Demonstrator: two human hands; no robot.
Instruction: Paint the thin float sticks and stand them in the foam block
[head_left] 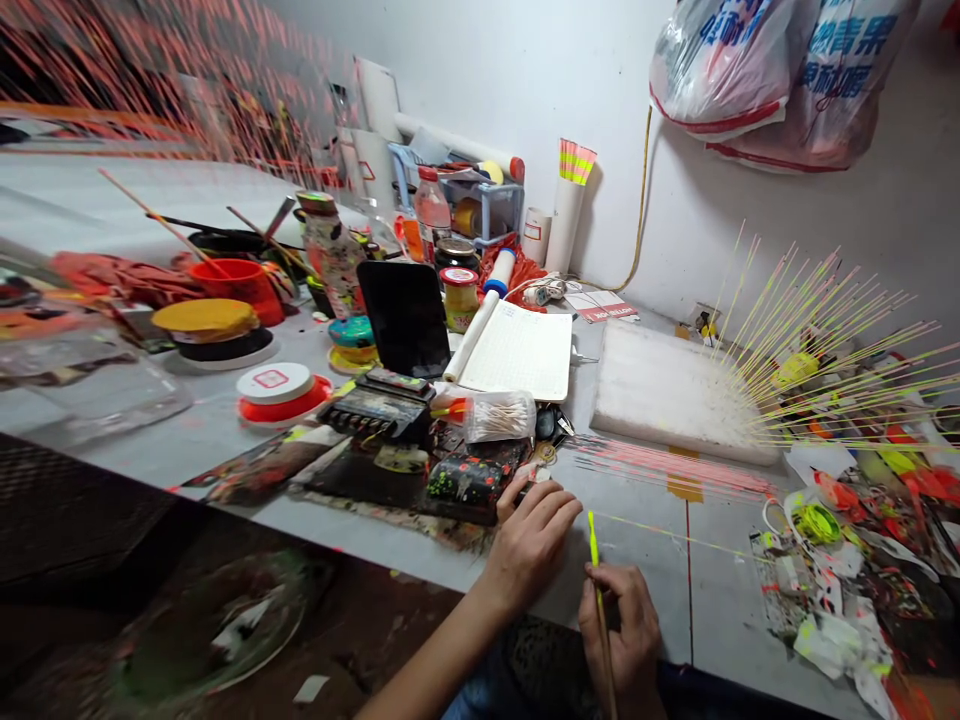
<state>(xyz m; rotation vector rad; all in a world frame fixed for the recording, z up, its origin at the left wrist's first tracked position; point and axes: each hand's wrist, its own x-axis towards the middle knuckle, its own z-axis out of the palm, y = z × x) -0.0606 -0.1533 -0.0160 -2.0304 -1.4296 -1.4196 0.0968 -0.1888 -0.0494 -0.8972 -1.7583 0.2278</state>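
My right hand (pixel 622 625) is closed around a paintbrush (pixel 598 590) with a wooden handle and a bright yellow tip pointing up. Just left of it, my left hand (pixel 534 535) has its fingers curled together at the right end of a paint-spattered black device (pixel 472 482); what they grip is hidden. A thin yellowish stick (pixel 675 535) stretches across the table, from near the brush tip toward the right. Behind my hands, a bundle of thin pink sticks (pixel 675 467) lies on the table.
A white foam block (pixel 675 390) has many thin sticks fanning out from its right end. Paint-stained scraps (pixel 847 600) pile up at right. A cotton swab box (pixel 500 415), an open notebook (pixel 525 350), a dark phone (pixel 403 320) and several paint pots stand behind and left.
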